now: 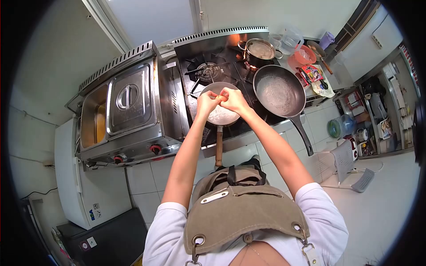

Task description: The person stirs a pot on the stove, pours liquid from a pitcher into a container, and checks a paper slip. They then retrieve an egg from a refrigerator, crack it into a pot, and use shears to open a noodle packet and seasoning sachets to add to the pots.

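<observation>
Over a saucepan [221, 116] with a wooden handle, my two hands meet at the fingertips. Between them shows a small part of a brown egg [220, 98]; the fingers cover most of it. My left hand [207, 103] is closed on it from the left, and my right hand [234, 101] is closed on it from the right. Whitish, bubbling liquid lies in the pan below. To the right, a large dark frying pan [279, 93] holds a shallow layer of cloudy liquid, its black handle pointing toward me.
A steel pot [260, 49] of liquid sits over a lit burner at the back. On the right-hand counter are a pink bowl [304, 56], a clear pitcher [291, 40] and red food packets [312, 74]. A lidded steel fryer or warmer [132, 99] stands left.
</observation>
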A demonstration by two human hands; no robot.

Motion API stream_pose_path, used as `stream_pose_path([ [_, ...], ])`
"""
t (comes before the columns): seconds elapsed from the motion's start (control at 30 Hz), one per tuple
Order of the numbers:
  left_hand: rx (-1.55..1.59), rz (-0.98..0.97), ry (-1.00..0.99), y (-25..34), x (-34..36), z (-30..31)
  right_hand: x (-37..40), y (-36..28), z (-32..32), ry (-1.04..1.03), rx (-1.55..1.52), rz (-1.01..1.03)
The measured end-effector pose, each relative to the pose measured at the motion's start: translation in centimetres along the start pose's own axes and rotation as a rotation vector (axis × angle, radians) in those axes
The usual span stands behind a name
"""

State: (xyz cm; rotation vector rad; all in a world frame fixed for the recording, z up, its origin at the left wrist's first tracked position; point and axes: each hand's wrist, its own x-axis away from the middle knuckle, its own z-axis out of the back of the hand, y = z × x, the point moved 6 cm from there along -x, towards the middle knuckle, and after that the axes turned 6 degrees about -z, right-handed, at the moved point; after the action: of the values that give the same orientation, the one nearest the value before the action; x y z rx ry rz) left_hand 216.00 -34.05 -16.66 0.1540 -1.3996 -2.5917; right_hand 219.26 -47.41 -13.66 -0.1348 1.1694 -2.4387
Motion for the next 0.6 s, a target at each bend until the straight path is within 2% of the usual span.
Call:
stream_pose_path([
  [0.1,0.004,0.032,-0.004,-0.8,0.6,-0.5,0.4,0.8,-0.4,-0.006,0.013,-0.01],
  [0.17,0.07,-0.017,-0.014,-1.3,0.9,-1.0,0.9,1.2,-0.6,-0.04,0.037,-0.001],
  [0.3,-0.096,-0.09,-0.095,-1.2,1.5,-1.7,1.6,1.5,-1.3,-0.081,0.127,0.005],
  [0.37,-0.082,-0.128,-0.077,-0.9,1.5,-1.8,1.6,1.4,-1.6,-0.107,0.18,0.055],
  [0.43,-0.2,-0.291,-0.052,0.1,1.7,-1.8,1.5,1.3,-1.4,-0.121,0.213,0.107],
  [0.6,-0.246,-0.386,0.012,4.7,2.5,1.2,1.9,-2.3,2.4,-0.098,0.317,0.183],
])
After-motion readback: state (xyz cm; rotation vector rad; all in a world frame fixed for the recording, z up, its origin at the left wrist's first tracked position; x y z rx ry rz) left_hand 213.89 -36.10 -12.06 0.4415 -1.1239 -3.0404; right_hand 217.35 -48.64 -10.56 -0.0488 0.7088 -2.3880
